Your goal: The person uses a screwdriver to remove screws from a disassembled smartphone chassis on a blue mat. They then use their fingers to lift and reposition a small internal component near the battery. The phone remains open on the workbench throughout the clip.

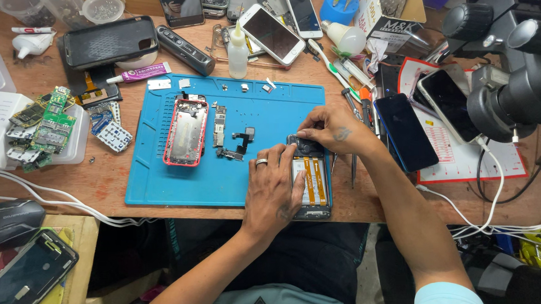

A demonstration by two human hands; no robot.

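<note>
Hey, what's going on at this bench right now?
A person is working on an opened smartphone with orange flex cables at the right edge of a blue rubber work mat. The left hand presses down on the phone, while the right hand pinches at its top end. A gutted red phone frame and small loose parts lie on the mat nearby.

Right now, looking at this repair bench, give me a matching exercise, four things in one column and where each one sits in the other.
Things:
1. red phone frame
2. opened phone
3. dark-screened phone
4. circuit boards

Places:
A. under both hands, on the mat's right edge
B. in a white tray left of the mat
C. on the blue mat, left part
D. off the mat, to its right

Pairs: 1-C, 2-A, 3-D, 4-B
</note>
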